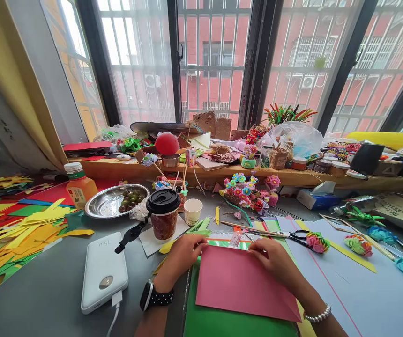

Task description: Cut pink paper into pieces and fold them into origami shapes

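Observation:
A sheet of pink paper [245, 283], which looks folded, lies over a green sheet [219, 323] in front of me. My left hand [187, 252], with a watch on its wrist, pinches the paper's far left corner. At the far right corner, the fingers of my right hand [272, 257] are closed on the same edge; a beaded bracelet circles that wrist. Just past the right hand lie scissors [289, 235] and a pink and green paper flower [317, 242]. Green paper strips [201, 225] rest beyond my left hand.
At left are a white power bank [105, 267] with a cable, a lidded coffee cup [163, 213], a paper cup [192, 210], a metal plate [103, 206] with fruit, a juice bottle [80, 187] and yellow paper strips [22, 229]. White sheets [345, 285] and more paper flowers [359, 245] cover the right.

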Motion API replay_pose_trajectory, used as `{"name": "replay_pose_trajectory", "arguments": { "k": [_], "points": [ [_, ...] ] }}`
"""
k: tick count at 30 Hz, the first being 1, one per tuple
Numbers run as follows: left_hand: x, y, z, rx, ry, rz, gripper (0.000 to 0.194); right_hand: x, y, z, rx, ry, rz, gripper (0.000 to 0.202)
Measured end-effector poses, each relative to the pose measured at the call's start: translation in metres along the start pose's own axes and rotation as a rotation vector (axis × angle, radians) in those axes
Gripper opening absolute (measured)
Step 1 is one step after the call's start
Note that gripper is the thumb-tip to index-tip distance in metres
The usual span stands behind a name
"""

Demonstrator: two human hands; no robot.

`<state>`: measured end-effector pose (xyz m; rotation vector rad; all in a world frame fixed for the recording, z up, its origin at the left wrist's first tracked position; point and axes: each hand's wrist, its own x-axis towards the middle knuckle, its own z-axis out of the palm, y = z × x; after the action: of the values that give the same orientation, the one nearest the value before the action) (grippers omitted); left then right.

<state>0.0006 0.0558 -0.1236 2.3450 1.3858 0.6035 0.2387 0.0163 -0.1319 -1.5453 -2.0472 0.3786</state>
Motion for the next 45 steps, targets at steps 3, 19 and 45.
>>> {"name": "replay_pose_trajectory", "arguments": {
  "k": [3, 19, 45],
  "points": [
    [0.0, -0.002, -0.002, 0.046, 0.007, -0.044, 0.022, 0.0, 0.003, -0.001, -0.006, -0.012, 0.004, 0.019],
    [0.003, 0.037, 0.042, 0.116, 0.073, 0.256, 0.018, -0.004, -0.009, 0.013, -0.001, 0.02, -0.083, 0.019],
    [0.003, 0.011, 0.012, 0.107, 0.078, 0.102, 0.019, -0.001, 0.005, 0.013, -0.137, 0.084, -0.044, 0.022]
  ]
}}
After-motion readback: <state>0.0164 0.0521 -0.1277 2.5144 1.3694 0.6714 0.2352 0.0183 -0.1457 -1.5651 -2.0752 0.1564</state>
